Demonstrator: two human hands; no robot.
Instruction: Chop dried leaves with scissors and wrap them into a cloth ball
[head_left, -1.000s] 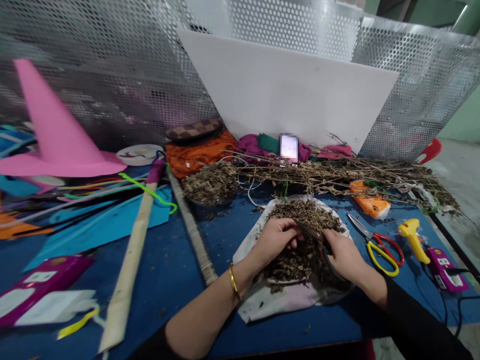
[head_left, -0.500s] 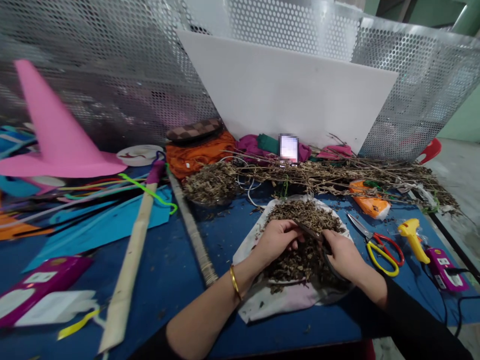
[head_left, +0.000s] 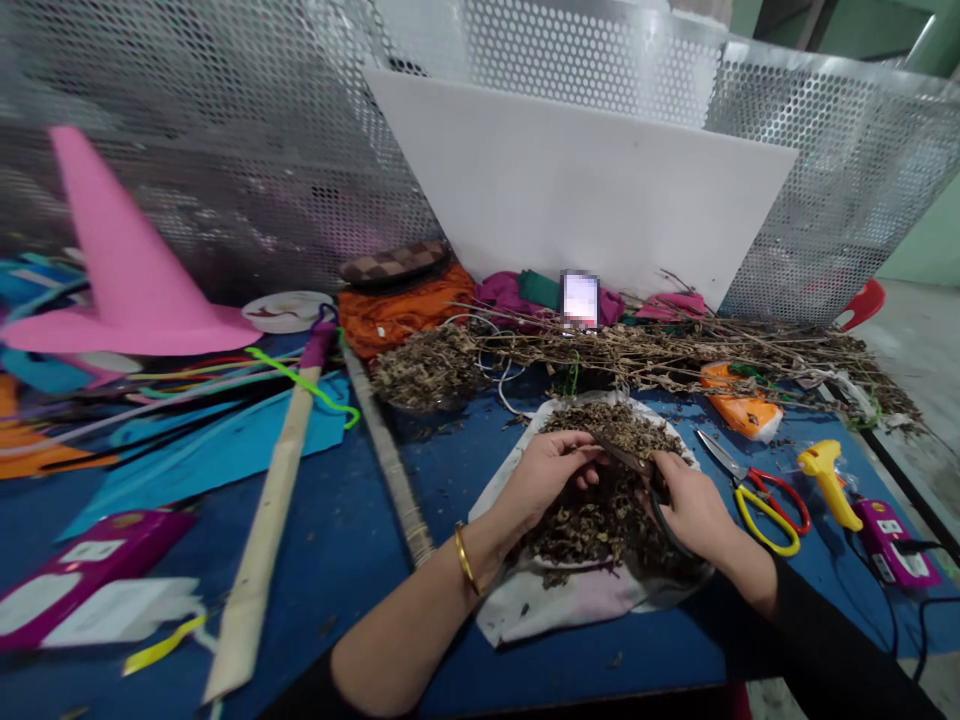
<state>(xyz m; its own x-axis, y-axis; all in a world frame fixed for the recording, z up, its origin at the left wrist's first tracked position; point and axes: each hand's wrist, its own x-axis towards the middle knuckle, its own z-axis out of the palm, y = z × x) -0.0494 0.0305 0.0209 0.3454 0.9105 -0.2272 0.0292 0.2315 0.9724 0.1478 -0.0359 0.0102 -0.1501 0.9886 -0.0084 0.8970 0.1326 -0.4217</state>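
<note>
You wear a smooth, rounded, gold-coloured bangle (head_left: 464, 562) around your left wrist. Your plain black left sleeve (head_left: 307, 690) stops well up the forearm; your black right sleeve (head_left: 825, 640) reaches nearer the wrist. Your left hand (head_left: 547, 472) and right hand (head_left: 691, 505) are bare.

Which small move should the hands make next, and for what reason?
Perhaps the left hand should draw slightly back before the right hand squeezes the dark scissors: the left hand looks very close to their cutting end, above the heap of dried plant pieces.
</note>
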